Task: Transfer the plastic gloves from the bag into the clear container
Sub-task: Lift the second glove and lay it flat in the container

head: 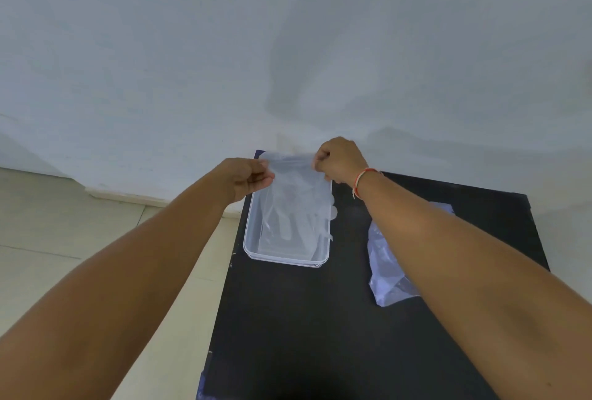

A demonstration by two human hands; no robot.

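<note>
Gloves (294, 194), thin clear plastic, hang as a sheet over the far end of the clear container (256, 252), drooping down into it; lower part spills over the container's right rim. Head view only. Left hand (246, 177): fingers curled in, thumb & forefinger pinching the sheet's upper left corner, just above the container's far left corner. Right hand (341, 159): closed into a loose fist, pinching the upper right corner, above the container's far right corner; red-white thread band (360, 180) on that wrist. Sheet stretched taut btwn both hands. Container sits on a black table (304, 319), near its far left edge. Bag (387, 274), crumpled clear plastic, lies right of the container, well apart, partly hidden by the right forearm. Can't tell how many gloves are in the sheet, or what's in the bag; container's far rim hidden behind the plastic.
</note>
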